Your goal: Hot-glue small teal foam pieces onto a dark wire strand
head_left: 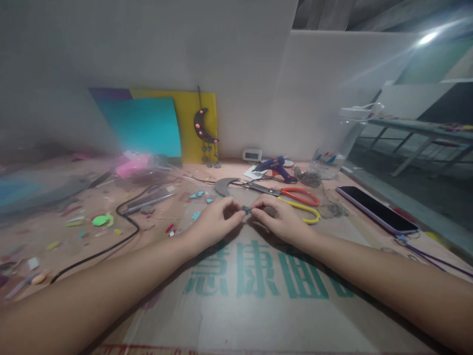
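Note:
A small grey-green piece (246, 210) sits between my two hands, too small to make out its kind. The thumb and forefinger of my left hand (216, 219) pinch it from one side, and those of my right hand (281, 217) pinch it from the other. Just beyond my left fingers lies a grey crescent (223, 186). Scissors (299, 195) with one orange and one yellow handle lie behind my right hand, which partly hides them. Small turquoise cutouts (200, 194) are scattered past my left hand.
A hot glue gun (275, 167) and tangled grey yarn (308, 176) lie at the back. A decorated crescent ornament (201, 125) hangs before a yellow sheet (188, 113). A phone (377, 209) rests at right. A black cord (125, 236) and coloured scraps cover the left side.

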`<state>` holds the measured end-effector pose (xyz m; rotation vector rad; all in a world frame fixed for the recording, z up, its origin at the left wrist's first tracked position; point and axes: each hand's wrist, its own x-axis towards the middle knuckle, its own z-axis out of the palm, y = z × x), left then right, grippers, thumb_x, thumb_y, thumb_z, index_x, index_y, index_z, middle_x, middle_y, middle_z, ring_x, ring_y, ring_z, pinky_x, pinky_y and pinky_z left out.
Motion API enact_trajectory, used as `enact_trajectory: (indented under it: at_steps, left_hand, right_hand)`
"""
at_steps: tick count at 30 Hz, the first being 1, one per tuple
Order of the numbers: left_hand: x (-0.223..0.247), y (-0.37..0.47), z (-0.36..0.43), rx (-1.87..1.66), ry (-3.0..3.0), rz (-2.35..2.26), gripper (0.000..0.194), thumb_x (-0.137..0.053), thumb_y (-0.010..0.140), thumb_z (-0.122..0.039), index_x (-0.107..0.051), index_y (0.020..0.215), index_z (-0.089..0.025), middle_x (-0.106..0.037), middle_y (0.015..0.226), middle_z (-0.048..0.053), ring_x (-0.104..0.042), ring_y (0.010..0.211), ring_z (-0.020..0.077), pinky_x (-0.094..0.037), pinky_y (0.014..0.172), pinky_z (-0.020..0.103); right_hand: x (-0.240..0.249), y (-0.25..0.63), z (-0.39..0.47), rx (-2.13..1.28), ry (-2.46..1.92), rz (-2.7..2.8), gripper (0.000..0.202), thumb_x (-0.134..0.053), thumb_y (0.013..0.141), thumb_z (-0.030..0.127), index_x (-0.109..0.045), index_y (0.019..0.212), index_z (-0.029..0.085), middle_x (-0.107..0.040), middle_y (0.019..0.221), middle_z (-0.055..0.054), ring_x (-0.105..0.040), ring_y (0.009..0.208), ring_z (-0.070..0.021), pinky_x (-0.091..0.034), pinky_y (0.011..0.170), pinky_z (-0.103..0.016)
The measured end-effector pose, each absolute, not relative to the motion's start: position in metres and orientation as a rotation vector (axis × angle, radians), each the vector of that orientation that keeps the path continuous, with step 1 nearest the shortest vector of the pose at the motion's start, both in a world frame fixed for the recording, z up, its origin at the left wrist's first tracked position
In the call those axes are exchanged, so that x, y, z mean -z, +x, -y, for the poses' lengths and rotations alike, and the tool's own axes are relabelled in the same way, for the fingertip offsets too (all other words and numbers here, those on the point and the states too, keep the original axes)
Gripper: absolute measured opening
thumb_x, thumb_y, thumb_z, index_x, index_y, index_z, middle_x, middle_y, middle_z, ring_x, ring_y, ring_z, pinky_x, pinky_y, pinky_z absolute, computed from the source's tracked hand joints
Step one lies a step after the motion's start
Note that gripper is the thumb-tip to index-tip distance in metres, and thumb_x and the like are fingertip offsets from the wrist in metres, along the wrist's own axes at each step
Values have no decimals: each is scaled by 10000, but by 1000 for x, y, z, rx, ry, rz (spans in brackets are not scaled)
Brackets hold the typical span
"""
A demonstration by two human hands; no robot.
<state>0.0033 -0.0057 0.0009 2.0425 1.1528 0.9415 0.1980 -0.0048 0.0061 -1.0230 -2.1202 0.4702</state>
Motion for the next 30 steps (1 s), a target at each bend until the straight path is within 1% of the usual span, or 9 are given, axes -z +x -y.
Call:
enact_trajectory:
  at_steps: [4, 13, 16, 20, 26, 30]
  left_hand:
    - [-1, 3, 6, -939, 2049, -1142, 128, -521, 844, -283, -558, 812, -164, -615, 799, 8, -563, 765, 151, -423, 698, 256]
    - [1, 2, 6, -914, 2047, -1122, 175, -542, 848, -334, -570, 836, -161, -614, 816, 12, -560, 775, 154, -420, 699, 258]
    - [1, 2, 5, -923, 2046, -1110, 165, -538, 853, -323, -580, 858, -163, -622, 836, 12, -565, 792, 154, -422, 718, 259]
    - [-1, 2, 5, -921, 2074, -1133, 156, -529, 854, -303, -582, 821, -160, -618, 807, 11, -562, 778, 156, -417, 715, 263]
    - [-4, 3, 5, -916, 2073, -1148, 162, -514, 860, -305, -584, 828, -163, -623, 806, 10, -566, 775, 156, -419, 709, 264]
    - [-2, 2, 5, -913, 2083, -1153, 171, -516, 857, -324, -590, 842, -170, -635, 824, 13, -576, 792, 164, -428, 720, 271]
  right_hand:
    - [-7, 198, 5, -483, -1003, 2128, 135, -547, 885, 245, -627, 826, 154, -659, 841, -52, -604, 809, -166, -455, 748, -284]
    - [-8, 197, 7, -465, -1025, 2127, 135, -539, 879, 237, -610, 792, 163, -666, 813, -42, -606, 786, -166, -454, 737, -284]
    - [-9, 197, 8, -454, -1043, 2124, 131, -542, 875, 238, -612, 795, 161, -667, 808, -43, -606, 785, -169, -455, 740, -288]
    - [-10, 196, 8, -457, -1039, 2123, 125, -540, 872, 234, -614, 800, 164, -670, 808, -37, -611, 780, -165, -459, 736, -281]
    - [-11, 197, 9, -489, -1053, 2109, 153, -531, 882, 270, -632, 831, 166, -687, 831, -43, -627, 796, -174, -469, 743, -290]
    - [-9, 197, 8, -460, -1045, 2101, 116, -551, 865, 241, -630, 826, 166, -686, 829, -41, -626, 799, -172, -470, 744, -288]
